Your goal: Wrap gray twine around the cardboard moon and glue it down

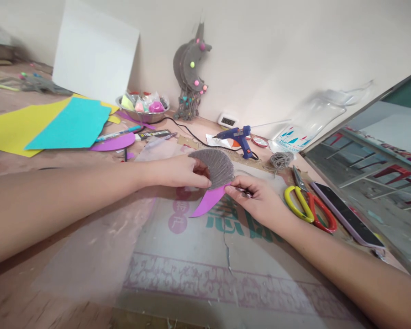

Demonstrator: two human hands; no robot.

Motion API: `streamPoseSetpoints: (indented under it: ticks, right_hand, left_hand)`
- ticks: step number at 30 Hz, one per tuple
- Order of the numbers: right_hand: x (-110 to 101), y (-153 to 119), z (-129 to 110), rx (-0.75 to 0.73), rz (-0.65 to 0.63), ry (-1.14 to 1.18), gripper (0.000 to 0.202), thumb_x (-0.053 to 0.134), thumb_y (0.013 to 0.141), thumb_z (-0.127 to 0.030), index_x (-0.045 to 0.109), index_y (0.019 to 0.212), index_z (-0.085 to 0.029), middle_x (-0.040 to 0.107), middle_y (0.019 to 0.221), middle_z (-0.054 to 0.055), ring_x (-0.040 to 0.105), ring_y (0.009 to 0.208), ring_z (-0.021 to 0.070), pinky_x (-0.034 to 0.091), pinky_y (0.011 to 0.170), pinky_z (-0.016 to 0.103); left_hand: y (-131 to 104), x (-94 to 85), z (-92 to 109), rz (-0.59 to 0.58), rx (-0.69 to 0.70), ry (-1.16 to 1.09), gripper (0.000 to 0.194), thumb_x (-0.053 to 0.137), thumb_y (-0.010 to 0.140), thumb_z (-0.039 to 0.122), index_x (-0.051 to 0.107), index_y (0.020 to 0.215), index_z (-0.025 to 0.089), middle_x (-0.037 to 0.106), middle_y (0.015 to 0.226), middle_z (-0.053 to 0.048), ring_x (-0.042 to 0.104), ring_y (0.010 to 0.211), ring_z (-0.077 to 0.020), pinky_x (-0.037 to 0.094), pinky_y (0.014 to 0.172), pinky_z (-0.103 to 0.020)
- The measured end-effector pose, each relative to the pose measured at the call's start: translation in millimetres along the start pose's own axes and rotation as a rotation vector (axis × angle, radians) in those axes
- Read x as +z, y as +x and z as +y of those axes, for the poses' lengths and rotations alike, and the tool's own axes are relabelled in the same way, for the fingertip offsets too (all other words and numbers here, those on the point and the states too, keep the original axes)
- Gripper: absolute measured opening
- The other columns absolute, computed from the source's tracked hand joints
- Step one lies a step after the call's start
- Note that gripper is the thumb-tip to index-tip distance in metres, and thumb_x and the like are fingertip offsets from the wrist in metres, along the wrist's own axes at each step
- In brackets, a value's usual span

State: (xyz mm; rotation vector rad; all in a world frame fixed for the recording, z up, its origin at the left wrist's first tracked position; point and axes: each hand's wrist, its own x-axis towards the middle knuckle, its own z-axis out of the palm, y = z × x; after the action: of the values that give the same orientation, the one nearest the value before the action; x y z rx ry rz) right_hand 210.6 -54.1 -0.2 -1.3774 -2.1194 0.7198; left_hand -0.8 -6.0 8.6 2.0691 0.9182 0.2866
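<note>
Head-worn view, facing forward and down, near tabletop (10,297)

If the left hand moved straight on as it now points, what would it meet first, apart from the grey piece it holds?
Most likely the right hand, just beyond the grey piece, though depth is hard to judge here.

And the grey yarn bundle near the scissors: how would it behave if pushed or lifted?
The grey yarn bundle probably squashes when pinched, since its strands look loosely wound. It is likely light, showing only thread. Its rounded shape might roll a little if pushed.
</note>
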Motion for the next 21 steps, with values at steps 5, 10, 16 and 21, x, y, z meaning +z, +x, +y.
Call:
streamPoseSetpoints:
  ticks: [5,10,16,21]
  right_hand:
    - [-0.4,-0.1,1.3,-0.013,0.007,-0.024,0.019,0.054,0.078,-0.033,0.058,0.069,-0.017,0.052,0.063,-0.001,0.042,0.053,0.0092,0.030,0.047,0.022]
    - [-1.2,0.9,1.1,-0.015,0.026,-0.043,0.020,0.053,0.079,-0.034,0.058,0.069,-0.018,0.052,0.063,-0.001,0.042,0.055,0.0097,0.032,0.049,0.022]
    - [-0.9,2.3,4.3,-0.019,0.037,-0.070,0.023,0.053,0.080,-0.037,0.056,0.068,-0.017,0.050,0.062,-0.002,0.041,0.054,0.0093,0.032,0.050,0.022]
    - [-0.3,2.1,5.8,-0.043,-0.015,-0.096,0.018,0.052,0.079,-0.030,0.056,0.067,-0.018,0.051,0.061,-0.002,0.044,0.055,0.0100,0.033,0.051,0.022]
  left_hand:
    - [-0.5,-0.7,0.6,0.006,0.011,0.053,0.033,0.049,0.073,0.047,0.058,0.072,0.015,0.057,0.063,0.000,0.051,0.057,-0.0116,0.034,0.053,-0.022]
    - [0.3,2.7,-3.4,0.031,0.080,-0.008,0.038,0.049,0.073,0.052,0.060,0.074,0.015,0.054,0.062,0.002,0.047,0.054,-0.0091,0.033,0.053,-0.021]
    - [1.0,7.4,-5.3,0.085,0.157,-0.109,0.033,0.054,0.073,0.045,0.060,0.087,0.016,0.058,0.070,0.000,0.049,0.058,-0.0094,0.035,0.053,-0.021]
    - [-2.2,11.3,0.0,0.055,0.243,-0.270,0.056,0.059,0.072,0.035,0.041,0.124,0.022,0.060,0.086,0.000,0.053,0.069,-0.0103,0.040,0.062,-0.022]
